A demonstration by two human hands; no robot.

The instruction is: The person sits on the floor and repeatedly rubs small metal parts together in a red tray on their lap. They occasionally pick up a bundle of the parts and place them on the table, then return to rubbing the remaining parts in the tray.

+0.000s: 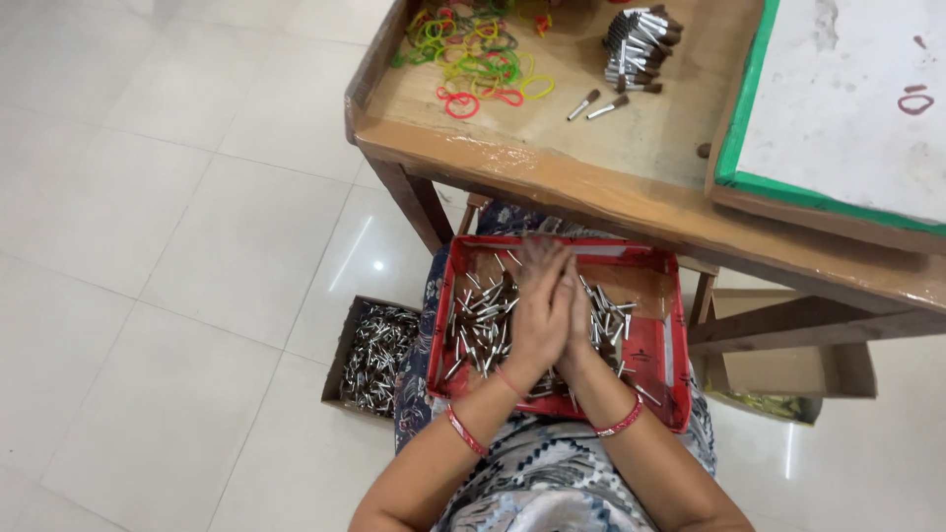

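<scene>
A red tray [660, 340] is resting on the person's lap, just under the front edge of the wooden table [552, 172]. It is holding a loose scatter of small brush pieces [478, 320], silver ferrules with dark tips, lying mostly to either side of the hands. The left hand [537, 310] and the right hand [579, 320] are pressing together palm to palm over the middle of the tray, fingers pointing away from the body; whether anything is sitting between the palms cannot be told.

On the floor, touching the tray's left side from below, a brown cardboard box [345, 345] is sitting full of shiny metal ferrules [379, 355]. Under the table at the right, another cardboard box [798, 369] is standing open, its contents hidden.

On the table, a pile of coloured rubber bands [478, 54] is lying at the far left, a stacked bundle of finished brush heads [636, 44] is sitting near the middle, and 2 loose brush heads [596, 105] are lying just in front of it. A green-edged white board [847, 99] is occupying the right end.

The table's front edge is hanging over the tray's far wall, leaving little height there. Open tiled floor [158, 246] is spreading wide to the left.
</scene>
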